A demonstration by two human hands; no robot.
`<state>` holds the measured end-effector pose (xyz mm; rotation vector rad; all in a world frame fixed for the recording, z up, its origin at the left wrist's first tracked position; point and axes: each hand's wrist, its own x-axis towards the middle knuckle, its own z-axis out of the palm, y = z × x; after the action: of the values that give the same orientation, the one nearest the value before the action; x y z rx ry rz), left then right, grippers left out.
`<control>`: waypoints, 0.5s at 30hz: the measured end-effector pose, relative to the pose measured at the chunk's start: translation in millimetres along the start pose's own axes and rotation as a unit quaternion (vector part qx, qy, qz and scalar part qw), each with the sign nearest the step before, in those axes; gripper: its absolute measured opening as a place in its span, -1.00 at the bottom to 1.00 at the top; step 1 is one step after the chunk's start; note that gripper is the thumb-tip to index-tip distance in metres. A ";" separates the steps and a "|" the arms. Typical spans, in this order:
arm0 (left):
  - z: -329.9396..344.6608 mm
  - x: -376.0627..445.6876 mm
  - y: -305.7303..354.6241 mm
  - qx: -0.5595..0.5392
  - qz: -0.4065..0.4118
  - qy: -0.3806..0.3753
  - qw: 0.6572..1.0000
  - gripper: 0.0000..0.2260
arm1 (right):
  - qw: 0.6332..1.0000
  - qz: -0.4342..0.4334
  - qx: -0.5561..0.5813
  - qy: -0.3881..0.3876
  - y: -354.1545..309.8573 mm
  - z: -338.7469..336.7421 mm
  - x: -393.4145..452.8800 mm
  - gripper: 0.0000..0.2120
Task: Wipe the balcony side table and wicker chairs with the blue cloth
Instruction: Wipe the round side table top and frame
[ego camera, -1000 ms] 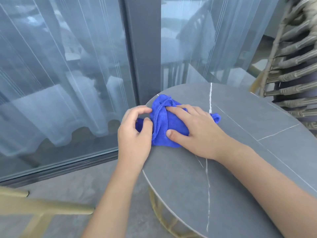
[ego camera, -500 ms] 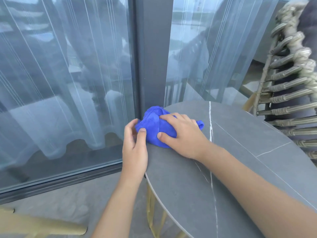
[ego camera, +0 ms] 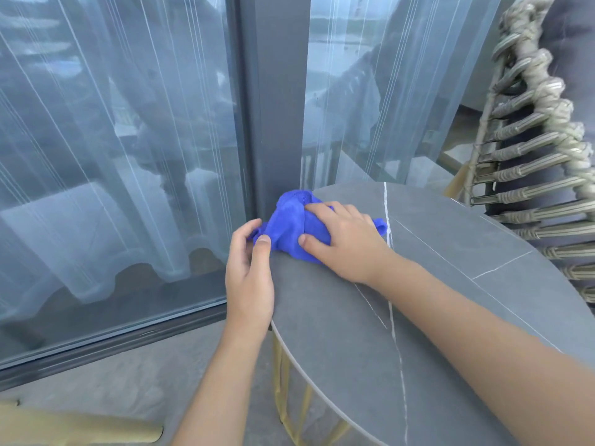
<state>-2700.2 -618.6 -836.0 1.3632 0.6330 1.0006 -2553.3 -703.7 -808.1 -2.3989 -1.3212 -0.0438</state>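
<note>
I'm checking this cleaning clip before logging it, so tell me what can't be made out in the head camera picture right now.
- Round grey stone side table: near and right rim cut off by the frame edge.
- Crumpled blue cloth: its right part is covered by the right hand; a corner sits behind the left hand.
- Wicker chair: only one side shows; the rest is outside the frame.
- Room behind the glass door: blurred by sheer curtain and reflections.
</note>
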 end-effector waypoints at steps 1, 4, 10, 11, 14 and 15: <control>0.0 0.2 0.2 -0.003 0.000 0.000 1.000 -0.77 | 1.000 0.015 -0.006 -0.001 1.7 2.3 12.3 -0.50; -1.2 0.3 -2.4 0.002 0.005 0.004 1.000 -0.74 | 0.999 0.031 -0.017 0.001 -3.8 7.2 21.0 -0.48; -5.4 1.9 -6.4 0.040 0.003 -0.015 0.999 -0.73 | 0.999 -0.035 0.036 -0.018 -21.1 -8.1 -50.5 -0.47; -4.9 3.5 -6.9 0.045 0.007 -0.021 0.999 -0.73 | 0.998 -0.030 0.044 -0.026 -17.1 -10.6 -50.6 -0.48; -3.4 6.0 -8.2 0.058 0.013 -0.038 0.998 -0.74 | 0.999 0.005 0.027 -0.024 3.1 -13.4 -19.7 -0.51; -3.2 5.4 -7.6 0.061 0.015 -0.045 0.997 -0.74 | 0.999 0.026 0.012 -0.016 11.8 -13.4 -5.1 -0.51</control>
<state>-2698.8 -611.7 -842.8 1.5208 0.6158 0.9297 -2544.3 -718.1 -800.8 -2.4213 -1.2651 0.0251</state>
